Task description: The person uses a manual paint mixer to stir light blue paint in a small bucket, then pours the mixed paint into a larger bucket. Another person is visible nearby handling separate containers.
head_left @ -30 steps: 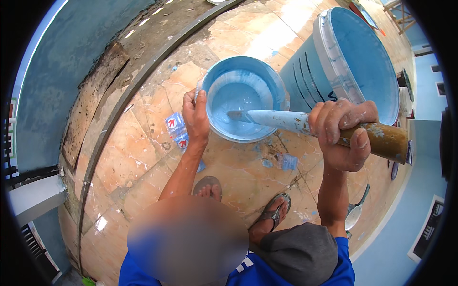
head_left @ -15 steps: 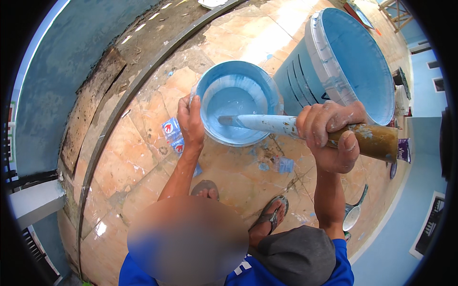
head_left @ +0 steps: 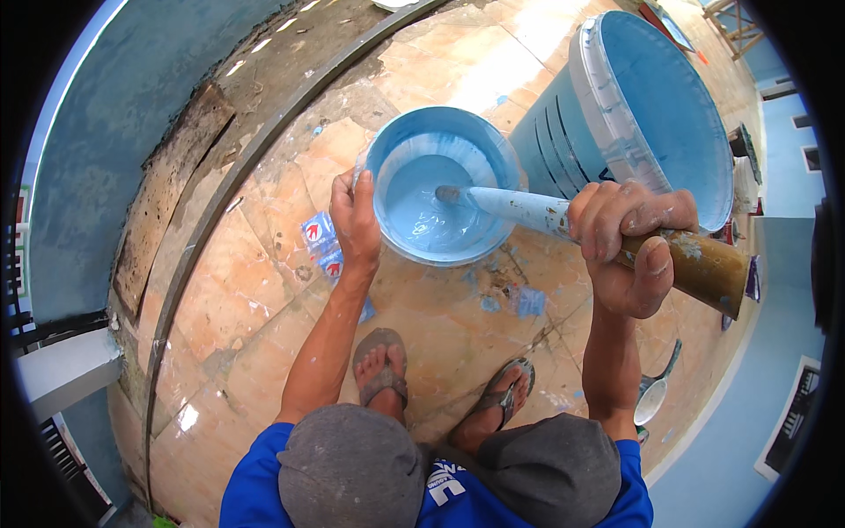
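Note:
My left hand (head_left: 355, 224) grips the left rim of a round bucket (head_left: 414, 246) holding light-blue liquid paint, thumb over its edge. My right hand (head_left: 635, 246) is wrapped around a thick pole (head_left: 519, 206), pale blue with paint along its lower length and ochre at the upper end. The pole slants down into the small bucket, its tip in the paint, where the surface ripples. Behind and right of that bucket, a large blue-smeared bucket (head_left: 550, 150) with a white rim leans at an angle in the fisheye view, just beyond my right hand.
Blue packets (head_left: 319, 231) lie on the paint-spotted tile floor (head_left: 238, 290). A dark metal strip (head_left: 207, 202) runs along the left, beside a board (head_left: 172, 189) against a blue wall (head_left: 97, 194). A dark-handled pot (head_left: 650, 400) sits at the right, past my sandalled feet (head_left: 380, 370).
The pole's tip has swung left and then back rightward and away from me within the small bucket, with my right hand following. The small bucket and my left hand have shifted slightly left.

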